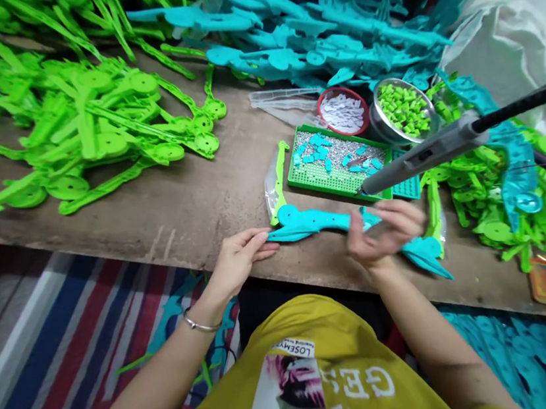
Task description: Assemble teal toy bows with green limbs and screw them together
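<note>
A turquoise plastic part [310,218], long with a round disc near one end, lies along the front of the workbench. My left hand [244,256] pinches its pointed left end between thumb and fingers. Over the part's right end is my right hand [383,234], slightly blurred, its thumb and fingers apart. An electric screwdriver [416,157] hangs just above that hand, tip pointing down left. Behind the part is a green basket [324,178] with screws and small turquoise pieces. A second turquoise part [427,253] lies right of my right hand, partly covered.
Lime-green parts [89,127] are heaped at left, and turquoise parts [302,35] at the back. A red bowl [325,122] of white pieces and a metal bowl [380,125] of green pieces stand behind the basket. More green parts [496,203] pile up at right.
</note>
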The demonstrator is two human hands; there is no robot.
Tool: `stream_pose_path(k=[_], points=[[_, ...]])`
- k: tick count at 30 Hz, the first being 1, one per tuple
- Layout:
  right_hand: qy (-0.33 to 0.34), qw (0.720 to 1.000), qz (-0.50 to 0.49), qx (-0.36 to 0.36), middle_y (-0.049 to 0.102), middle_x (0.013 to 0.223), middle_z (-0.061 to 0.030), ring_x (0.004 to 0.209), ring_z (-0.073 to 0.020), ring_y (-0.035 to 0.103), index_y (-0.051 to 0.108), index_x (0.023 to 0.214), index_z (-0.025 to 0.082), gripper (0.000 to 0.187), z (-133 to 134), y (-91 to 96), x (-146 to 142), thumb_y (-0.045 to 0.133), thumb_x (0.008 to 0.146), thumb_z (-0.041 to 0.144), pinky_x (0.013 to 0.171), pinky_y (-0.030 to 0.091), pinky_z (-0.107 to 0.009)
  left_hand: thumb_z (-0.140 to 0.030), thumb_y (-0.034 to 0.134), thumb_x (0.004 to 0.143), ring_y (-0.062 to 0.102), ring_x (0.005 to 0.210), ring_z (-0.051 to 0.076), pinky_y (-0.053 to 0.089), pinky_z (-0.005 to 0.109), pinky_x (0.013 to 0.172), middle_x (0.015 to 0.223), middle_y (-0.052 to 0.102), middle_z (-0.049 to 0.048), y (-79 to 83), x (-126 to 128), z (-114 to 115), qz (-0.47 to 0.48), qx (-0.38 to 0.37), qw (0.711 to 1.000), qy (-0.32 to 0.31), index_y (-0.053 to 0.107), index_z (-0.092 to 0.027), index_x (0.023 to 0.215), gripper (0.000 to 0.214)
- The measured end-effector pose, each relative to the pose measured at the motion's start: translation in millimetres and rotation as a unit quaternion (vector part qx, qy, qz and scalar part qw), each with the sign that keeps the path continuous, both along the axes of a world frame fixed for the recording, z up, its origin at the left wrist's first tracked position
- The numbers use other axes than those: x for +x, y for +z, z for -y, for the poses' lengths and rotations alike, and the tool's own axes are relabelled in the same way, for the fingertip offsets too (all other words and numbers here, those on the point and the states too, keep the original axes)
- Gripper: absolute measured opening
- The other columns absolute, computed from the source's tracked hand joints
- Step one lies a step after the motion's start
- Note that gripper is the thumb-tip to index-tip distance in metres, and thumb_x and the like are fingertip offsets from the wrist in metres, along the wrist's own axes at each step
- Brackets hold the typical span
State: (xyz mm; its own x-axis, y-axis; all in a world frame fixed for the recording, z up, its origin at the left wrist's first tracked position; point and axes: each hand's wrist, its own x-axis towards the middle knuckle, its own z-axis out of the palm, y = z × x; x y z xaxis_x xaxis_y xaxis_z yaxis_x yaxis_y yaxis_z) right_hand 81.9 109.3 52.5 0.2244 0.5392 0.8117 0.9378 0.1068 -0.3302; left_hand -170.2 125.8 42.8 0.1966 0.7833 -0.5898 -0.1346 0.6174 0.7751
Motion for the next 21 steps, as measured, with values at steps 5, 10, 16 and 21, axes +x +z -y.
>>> stream_pose_path(k=[5,10,16,21], points=[[0.022,0.961,-0.253,-0.112,0.058,0.123,-0.0137,0.108,-0.0280,0.064,0.033,0.141,0.028,0.066,-12.3,33.5,23.4,0.065,0.086,0.045,0.088,0.055,-0.048,-0.048,0.088,0.069,0.078,0.083,0.023,0.063,0.035,0.084,0.090,0.080,0.0113,-0.1,-1.1,-0.4,0.007,-0.003,1.000,-0.008,0.075,-0.009,0.103,0.054],[0.159,0.903,-0.336,-0.217,0.066,0.092,-0.0069,0.087,-0.0240,0.069,0.054,0.126,0.024,0.037,-45.8,57.8,12.7,0.050,0.091,0.037,0.082,0.056,-0.044,-0.050,0.088,0.069,0.078,0.084,0.023,0.063,0.035,0.085,0.093,0.080,0.0118,-4.1,-3.1,0.2,0.020,-0.005,1.000,-0.012,0.075,-0.009,0.106,0.056],[0.187,0.919,-0.304,-0.167,0.056,0.071,-0.0003,0.065,-0.0192,0.065,0.059,0.117,0.024,0.032,-87.4,48.6,-8.5,0.049,0.094,0.043,0.070,0.056,-0.038,-0.052,0.085,0.073,0.078,0.087,0.025,0.063,0.037,0.087,0.096,0.080,0.0122,-5.0,-4.7,0.3,0.031,-0.004,0.999,-0.027,0.076,-0.011,0.107,0.054],[0.155,0.932,-0.251,-0.209,0.055,0.067,0.0000,0.064,-0.0182,0.065,0.057,0.120,0.022,0.042,-108.0,14.3,-9.1,0.032,0.102,0.050,0.069,0.057,-0.036,-0.054,0.085,0.072,0.078,0.088,0.026,0.063,0.039,0.088,0.096,0.080,0.0120,-5.3,-4.5,0.4,0.036,-0.013,0.999,-0.024,0.076,-0.012,0.107,0.056]])
